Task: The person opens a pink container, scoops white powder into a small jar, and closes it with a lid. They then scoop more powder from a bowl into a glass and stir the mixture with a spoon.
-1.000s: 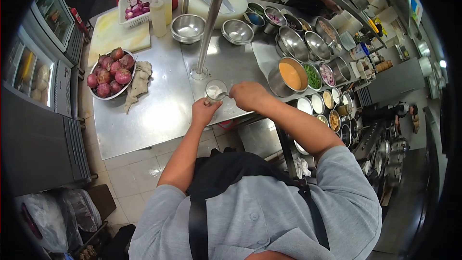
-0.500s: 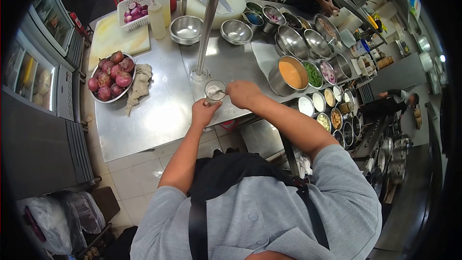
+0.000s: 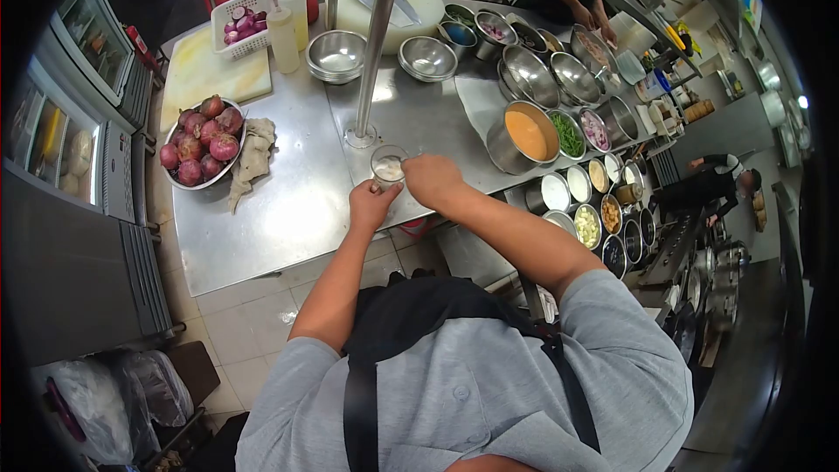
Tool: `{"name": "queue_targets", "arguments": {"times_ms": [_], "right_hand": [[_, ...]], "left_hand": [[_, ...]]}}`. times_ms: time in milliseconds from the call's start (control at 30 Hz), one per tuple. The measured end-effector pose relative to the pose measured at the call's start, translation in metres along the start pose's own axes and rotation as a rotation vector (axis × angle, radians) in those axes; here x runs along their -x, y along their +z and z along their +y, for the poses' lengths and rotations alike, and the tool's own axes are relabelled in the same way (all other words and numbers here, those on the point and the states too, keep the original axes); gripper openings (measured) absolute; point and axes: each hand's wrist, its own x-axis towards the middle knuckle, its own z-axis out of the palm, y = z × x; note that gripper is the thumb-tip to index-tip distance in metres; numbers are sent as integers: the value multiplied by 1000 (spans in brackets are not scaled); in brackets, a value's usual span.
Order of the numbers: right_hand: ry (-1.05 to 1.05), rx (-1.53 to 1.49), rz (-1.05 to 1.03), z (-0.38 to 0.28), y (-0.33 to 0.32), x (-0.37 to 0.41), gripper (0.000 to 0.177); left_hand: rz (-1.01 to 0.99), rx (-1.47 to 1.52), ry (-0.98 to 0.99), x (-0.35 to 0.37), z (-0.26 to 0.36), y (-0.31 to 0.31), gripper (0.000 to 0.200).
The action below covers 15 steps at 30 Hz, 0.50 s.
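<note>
Left hand (image 3: 371, 203) wrapped round small clear cup (image 3: 388, 164) at near edge of steel table (image 3: 288, 210), 5 o'clock of pole base (image 3: 361, 135); right hand (image 3: 433, 179) at its 3 o'clock rim, grip hidden; a hard nudge might tip cup floorward.

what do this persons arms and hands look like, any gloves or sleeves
No gloves: the left hand and right hand are both bare, with no watch or ring showing. Short grey sleeves end above the elbows, leaving the arms uncovered below. Black apron straps run over the back of the grey shirt.
</note>
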Motion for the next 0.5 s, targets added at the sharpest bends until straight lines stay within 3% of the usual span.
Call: {"name": "queue_targets", "arguments": {"times_ms": [167,233,367,500], "right_hand": [[3,-40,-133,24,-17,-8,21],[-140,-103,-174,30,-41,-1,24],[-41,42,-287,18,-9,-19,26],[-77,-20,-179,23,-6,-22,24]], "left_hand": [[-5,28,9,-2,0,1,55],[-26,-5,-14,-2,0,-2,50],[-53,3,-36,-1,-2,-2,51],[-23,81,-51,0,-2,-4,57]]}}
